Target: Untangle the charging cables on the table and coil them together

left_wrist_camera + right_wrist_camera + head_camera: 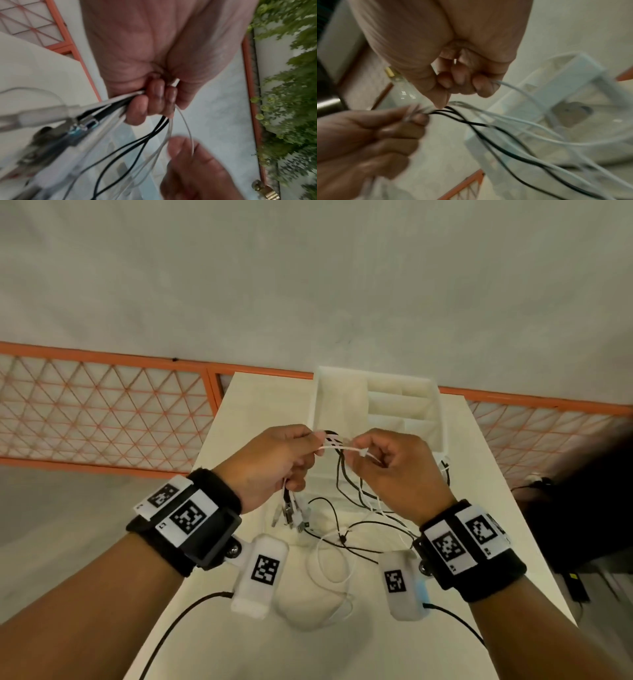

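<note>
At frame centre, above the white table (479, 460), a bundle of black and white charging cables (346, 474) is gripped by the curled left hand (270, 463); one white strand is pinched by the right hand (394, 470).

1. The head view is lit softly and evenly; only faint shadows are cast on the tabletop (479, 508), and no glare is seen.
2. Straight lines are bowed toward the edges of the head view by the wide lens.
3. Both wrist views are smeared by motion blur, most heavily on the cable plugs (51, 128) at the left.
4. The foliage (291, 94) is rendered soft and streaked.
</note>
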{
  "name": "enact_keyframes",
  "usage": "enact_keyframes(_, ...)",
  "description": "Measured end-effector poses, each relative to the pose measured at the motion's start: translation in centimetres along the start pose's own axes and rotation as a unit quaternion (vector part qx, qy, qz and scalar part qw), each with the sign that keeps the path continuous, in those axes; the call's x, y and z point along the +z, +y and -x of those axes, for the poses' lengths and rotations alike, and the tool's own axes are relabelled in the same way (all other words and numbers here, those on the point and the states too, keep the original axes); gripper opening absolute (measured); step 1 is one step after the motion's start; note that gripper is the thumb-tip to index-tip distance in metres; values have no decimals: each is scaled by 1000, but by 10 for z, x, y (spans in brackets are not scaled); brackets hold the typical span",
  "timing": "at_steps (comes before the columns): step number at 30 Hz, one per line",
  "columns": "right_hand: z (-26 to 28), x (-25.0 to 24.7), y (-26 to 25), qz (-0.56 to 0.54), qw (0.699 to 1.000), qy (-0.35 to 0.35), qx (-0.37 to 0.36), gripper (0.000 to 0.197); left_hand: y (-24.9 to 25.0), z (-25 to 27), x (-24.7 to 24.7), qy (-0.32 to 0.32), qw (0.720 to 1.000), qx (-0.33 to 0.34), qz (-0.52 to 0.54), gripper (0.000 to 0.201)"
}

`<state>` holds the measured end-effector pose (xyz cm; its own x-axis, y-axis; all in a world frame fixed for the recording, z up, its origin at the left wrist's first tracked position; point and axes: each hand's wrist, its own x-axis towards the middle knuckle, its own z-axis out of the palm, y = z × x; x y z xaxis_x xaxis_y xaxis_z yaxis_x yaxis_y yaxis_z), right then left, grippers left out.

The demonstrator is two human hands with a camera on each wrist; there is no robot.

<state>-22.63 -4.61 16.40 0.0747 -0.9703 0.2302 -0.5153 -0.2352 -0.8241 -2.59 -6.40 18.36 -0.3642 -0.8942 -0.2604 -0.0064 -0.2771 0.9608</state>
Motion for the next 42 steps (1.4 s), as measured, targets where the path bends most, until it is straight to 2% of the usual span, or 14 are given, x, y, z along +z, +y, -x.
enact_keyframes(3, 9, -7, 52, 124, 986, 12, 113, 12, 14, 5, -23, 14, 998, 57, -14, 24)
enact_keyframes(7, 34, -15, 92, 267, 927, -67, 253, 31, 17, 2, -47, 56, 995, 83, -20, 27)
enact_keyframes(9, 28, -26, 79, 214, 943, -1, 256, 29, 7, -2, -51, 84, 992, 68, -71, 23)
enact_keyframes(11, 16, -44, 52, 76, 965, 124, 220, 21, -7, -7, -52, 114, 985, 47, -120, 29)
enact_keyframes(13, 5, -61, 19, -27, 955, 250, 160, 20, -20, -10, -52, 137, 981, 36, -136, 35)
enact_keyframes(16, 1, -78, 3, 10, 945, 302, 123, 23, -28, -12, -50, 164, 982, 37, -90, 31)
enact_keyframes(20, 23, -82, 53, 199, 909, 192, 311, 45, -18, -11, -54, 204, 976, 66, -29, 27)
enact_keyframes(23, 31, -79, 72, 39, 894, 174, 412, 46, -13, -11, -55, 192, 978, 74, -32, 25)
enact_keyframes(26, 19, -89, 61, -22, 926, 177, 332, 32, -16, -12, -51, 179, 980, 63, -63, 26)
enact_keyframes(30, 1, -115, 44, 68, 951, 249, 173, 33, -22, -12, -42, 156, 983, 49, -84, 30)
enact_keyframes(34, 10, -116, 73, 94, 954, 162, 233, 18, -20, -9, -32, 145, 985, 54, -76, 31)
enact_keyframes(36, 28, -106, 100, 168, 937, 41, 303, 50, -18, -6, -28, 131, 986, 63, -78, 31)
enact_keyframes(38, 45, -95, 109, 223, 914, -13, 340, 70, -17, -3, -24, 119, 986, 69, -91, 30)
enact_keyframes(42, 54, -68, 77, 74, 976, -17, 204, 69, -19, 2, -1, 102, 978, 83, -160, 21)
